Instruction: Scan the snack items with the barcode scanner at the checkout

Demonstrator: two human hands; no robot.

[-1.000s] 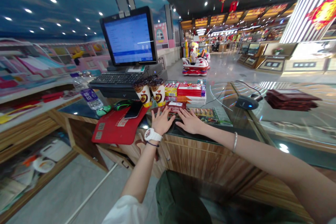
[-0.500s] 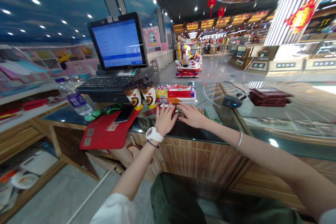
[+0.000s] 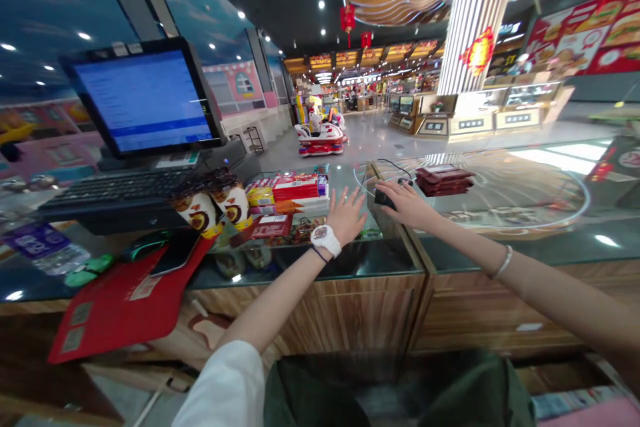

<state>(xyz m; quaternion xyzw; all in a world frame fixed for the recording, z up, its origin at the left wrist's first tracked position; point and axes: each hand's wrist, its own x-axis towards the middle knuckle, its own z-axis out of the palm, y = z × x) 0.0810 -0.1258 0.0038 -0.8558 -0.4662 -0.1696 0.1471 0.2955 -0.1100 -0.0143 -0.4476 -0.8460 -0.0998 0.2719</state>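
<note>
My right hand (image 3: 407, 203) is at a black barcode scanner (image 3: 383, 199) on the glass counter, with fingers over its top and thumb along its near side. The scanner's far end is partly hidden by the hand. My left hand (image 3: 346, 219), wearing a white watch, hovers over or rests on the glass with fingers spread and nothing in them. Left of it lies a flat dark red packet (image 3: 271, 227). Behind that packet are stacked red and yellow snack boxes (image 3: 295, 188). A pile of dark red packets (image 3: 444, 180) lies beyond my right hand.
Two printed snack cups (image 3: 233, 205) stand beside the keyboard (image 3: 117, 190) and monitor (image 3: 143, 100). A phone (image 3: 175, 253) lies on a red mat (image 3: 127, 303), near a mouse (image 3: 146, 245) and a bottle (image 3: 47, 247). The counter's wooden front (image 3: 355, 313) is close to my legs.
Both hands have left the red packet and moved right; my right hand has reached the scanner. My left hand's fingers are spread wider. The view has turned right.
</note>
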